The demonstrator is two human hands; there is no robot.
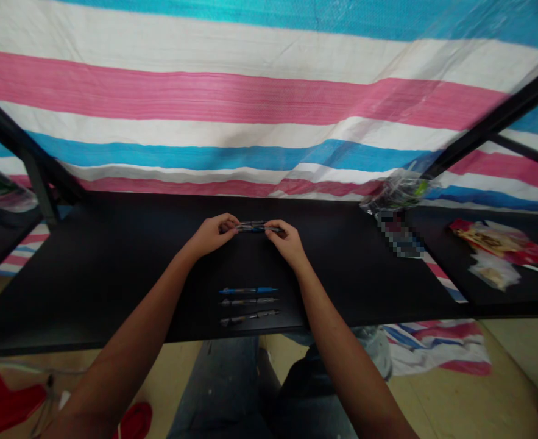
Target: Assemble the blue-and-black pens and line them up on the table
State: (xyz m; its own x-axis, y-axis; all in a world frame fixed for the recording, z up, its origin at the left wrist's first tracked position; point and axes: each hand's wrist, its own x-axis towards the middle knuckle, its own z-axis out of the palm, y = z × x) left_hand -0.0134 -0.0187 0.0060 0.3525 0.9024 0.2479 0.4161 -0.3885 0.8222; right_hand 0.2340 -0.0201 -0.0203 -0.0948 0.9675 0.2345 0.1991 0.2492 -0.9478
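Near the middle of the black table (127, 262), a small bunch of pens (251, 227) lies crosswise between my two hands. My left hand (216, 233) has its fingertips closed on the left ends of these pens. The fingers of my right hand (287, 238) pinch their right ends. Closer to me, three separate pens lie one below another: a blue pen (249, 291), a clear dark pen (249, 301) and another clear pen (250, 317) tilted slightly.
Clear crumpled plastic (394, 192) and a pixelated flat object (400, 235) lie at the table's right. Red packaging (506, 241) sits on another table at the right. A bottle (3, 186) is at the far left. Striped sheeting (250, 97) hangs behind.
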